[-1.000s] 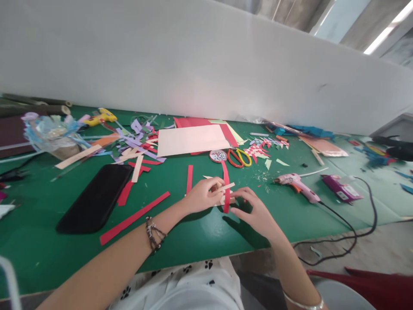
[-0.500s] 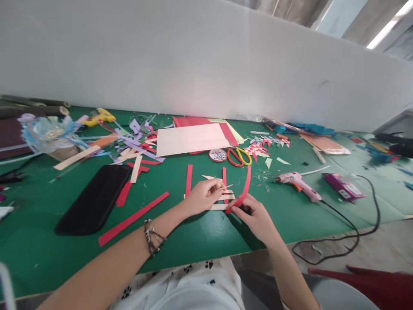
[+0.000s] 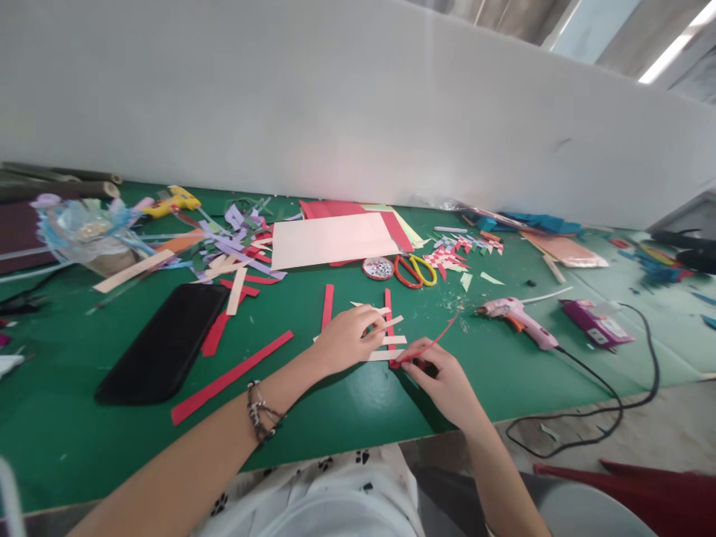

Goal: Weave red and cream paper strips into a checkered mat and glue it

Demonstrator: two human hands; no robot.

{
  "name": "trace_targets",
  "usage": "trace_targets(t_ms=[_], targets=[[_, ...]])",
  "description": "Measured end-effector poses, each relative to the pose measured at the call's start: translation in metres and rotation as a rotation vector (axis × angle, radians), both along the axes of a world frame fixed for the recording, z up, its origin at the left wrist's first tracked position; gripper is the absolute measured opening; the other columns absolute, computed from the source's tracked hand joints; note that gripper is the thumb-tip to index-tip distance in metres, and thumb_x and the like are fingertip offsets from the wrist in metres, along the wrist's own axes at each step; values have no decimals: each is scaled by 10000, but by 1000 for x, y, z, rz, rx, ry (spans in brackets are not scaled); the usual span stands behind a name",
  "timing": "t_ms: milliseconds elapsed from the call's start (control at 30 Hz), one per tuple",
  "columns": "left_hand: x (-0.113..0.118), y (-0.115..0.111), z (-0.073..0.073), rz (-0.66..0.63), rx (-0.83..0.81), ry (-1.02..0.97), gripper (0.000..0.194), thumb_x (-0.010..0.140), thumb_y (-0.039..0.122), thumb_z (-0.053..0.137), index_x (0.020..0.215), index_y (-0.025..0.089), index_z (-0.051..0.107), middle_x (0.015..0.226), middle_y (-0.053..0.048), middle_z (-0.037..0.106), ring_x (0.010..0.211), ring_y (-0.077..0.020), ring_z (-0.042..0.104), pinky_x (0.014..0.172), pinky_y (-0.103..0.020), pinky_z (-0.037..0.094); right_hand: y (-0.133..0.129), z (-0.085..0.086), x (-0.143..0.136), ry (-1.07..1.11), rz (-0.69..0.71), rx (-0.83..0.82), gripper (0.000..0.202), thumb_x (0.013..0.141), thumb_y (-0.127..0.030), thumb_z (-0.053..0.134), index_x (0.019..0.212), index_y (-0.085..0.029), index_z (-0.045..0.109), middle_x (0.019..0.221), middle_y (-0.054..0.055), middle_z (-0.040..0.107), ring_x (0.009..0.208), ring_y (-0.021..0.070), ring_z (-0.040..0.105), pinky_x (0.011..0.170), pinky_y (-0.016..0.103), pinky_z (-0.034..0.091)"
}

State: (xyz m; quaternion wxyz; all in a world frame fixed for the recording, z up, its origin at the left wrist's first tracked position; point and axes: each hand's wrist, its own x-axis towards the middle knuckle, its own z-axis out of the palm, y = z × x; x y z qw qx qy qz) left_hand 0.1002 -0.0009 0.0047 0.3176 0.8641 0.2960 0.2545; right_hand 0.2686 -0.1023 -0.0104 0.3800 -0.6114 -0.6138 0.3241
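Observation:
My left hand point(image 3: 350, 341) lies over a small lattice of paper strips on the table. Its thumb and forefinger pinch a cream paper strip point(image 3: 394, 321), whose free end points right. My right hand point(image 3: 439, 371) is closed on a red paper strip point(image 3: 439, 337) at the lattice's near right corner; the strip's free end rises to the right, seen nearly edge-on. An upright red strip point(image 3: 388, 299) runs under the cream strips on the right. Another red strip point(image 3: 327, 302) sticks out beyond my left hand, which hides the lattice's middle.
Scissors point(image 3: 415, 271), a round tin point(image 3: 377, 268) and a cream sheet point(image 3: 330, 242) lie beyond my hands. A pink glue gun point(image 3: 520, 321) with a cord is at right. At left are a black phone-like slab point(image 3: 162, 347), a loose red strip point(image 3: 232, 379) and paper scraps.
The red strip's free end has swung right and down, from upright to slanting. My left fingers have shifted slightly, and more of the cream strips' right ends shows.

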Motion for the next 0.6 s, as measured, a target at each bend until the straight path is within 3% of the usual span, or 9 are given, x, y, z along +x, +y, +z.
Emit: trace_targets(t_ms=[300, 500, 600], targets=[[0, -1, 3, -31, -56, -5, 119, 793, 196, 455, 751, 185, 565, 654, 11, 540, 612, -144, 483, 589, -247, 364, 4, 5, 6, -68, 46, -15, 163, 795, -272, 528, 806, -218, 682, 889, 46, 573, 750, 155, 528, 599, 262, 395], [-2, -2, 2, -16, 8, 18, 124, 750, 158, 468, 829, 202, 553, 864, -8, 580, 699, -152, 515, 626, -252, 385, 9, 7, 8, -98, 98, -25, 176, 803, -290, 524, 814, -225, 687, 931, 43, 582, 742, 153, 520, 616, 267, 402], [-1, -1, 0, -30, 43, 35, 146, 739, 131, 468, 840, 207, 541, 874, -6, 592, 749, -165, 532, 660, -261, 386, 12, 9, 9, -112, 113, -29, 177, 809, -279, 520, 822, -233, 691, 971, 39, 577, 770, 156, 526, 636, 263, 401]])
